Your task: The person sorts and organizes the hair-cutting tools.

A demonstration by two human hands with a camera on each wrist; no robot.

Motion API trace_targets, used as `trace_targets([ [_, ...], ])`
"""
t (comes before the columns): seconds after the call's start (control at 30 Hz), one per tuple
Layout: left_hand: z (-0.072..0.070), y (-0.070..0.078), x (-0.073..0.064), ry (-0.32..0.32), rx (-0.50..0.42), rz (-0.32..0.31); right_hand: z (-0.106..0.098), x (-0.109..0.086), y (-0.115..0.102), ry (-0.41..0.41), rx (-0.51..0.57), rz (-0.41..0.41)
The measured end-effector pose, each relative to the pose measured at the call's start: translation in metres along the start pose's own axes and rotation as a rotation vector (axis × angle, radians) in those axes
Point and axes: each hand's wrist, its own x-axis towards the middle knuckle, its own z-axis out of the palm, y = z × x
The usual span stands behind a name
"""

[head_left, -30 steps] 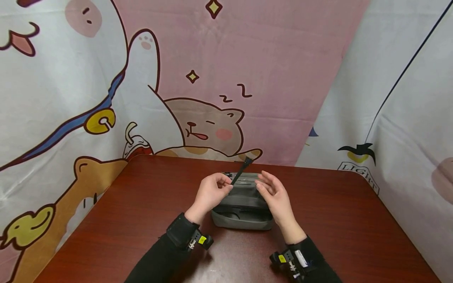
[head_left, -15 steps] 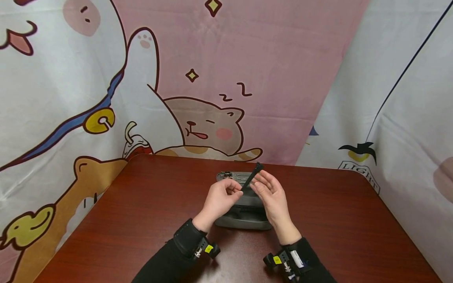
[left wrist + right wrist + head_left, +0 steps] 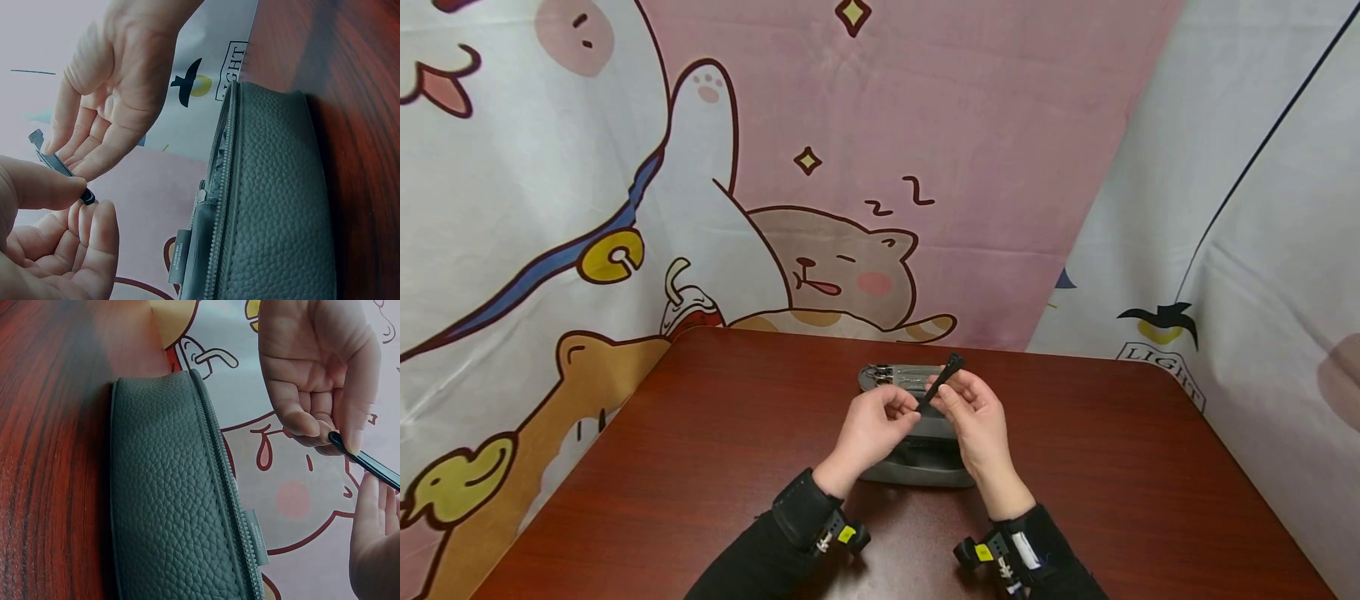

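A slim black stick-like tool [image 3: 942,382] with a wider squared end slants up and to the right between both hands; its exact kind I cannot tell. My left hand [image 3: 872,429] pinches its lower end between thumb and fingertips. Higher up, the thumb and fingers of my right hand [image 3: 983,433] pinch it near the wider end. In the left wrist view the tool [image 3: 57,165] shows a narrow dark body. Behind and below the hands stands a grey, pebbled zip pouch [image 3: 281,187], unzipped, its front part hidden by the hands in the head view.
The pouch's raised lid has a clear pocket [image 3: 910,375] with small shiny things at its left. A small tag [image 3: 256,537] sticks out by the zip. The dark red wooden table [image 3: 700,467] reaches back to a printed cartoon cloth [image 3: 970,208].
The left hand has carried the black tool right and slightly down toward the right hand. The right hand's thumb and fingers have closed on its upper part.
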Motion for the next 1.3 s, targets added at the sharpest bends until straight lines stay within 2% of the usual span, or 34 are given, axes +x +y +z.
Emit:
trace_targets([
  [0.2, 0.001, 0.000, 0.000, -0.010, 0.007, -0.004, 0.001, 0.000, 0.000, 0.039, 0.011, 0.015],
  [0.5, 0.003, -0.003, 0.000, -0.012, 0.015, -0.009, 0.001, 0.000, -0.001, 0.038, 0.020, 0.001],
  [0.8, 0.000, -0.005, 0.000, -0.055, -0.064, -0.006, -0.001, 0.002, -0.003, 0.031, -0.017, -0.013],
  [0.93, -0.004, -0.005, -0.001, -0.054, -0.075, -0.011, -0.003, 0.003, -0.004, 0.038, -0.036, -0.025],
  [1.13, -0.008, -0.007, 0.000, -0.030, -0.033, -0.003, -0.004, 0.004, -0.005, 0.050, -0.049, -0.031],
  [1.3, -0.013, -0.013, 0.002, 0.000, 0.029, 0.031, -0.005, 0.005, -0.005, 0.051, -0.059, -0.033],
])
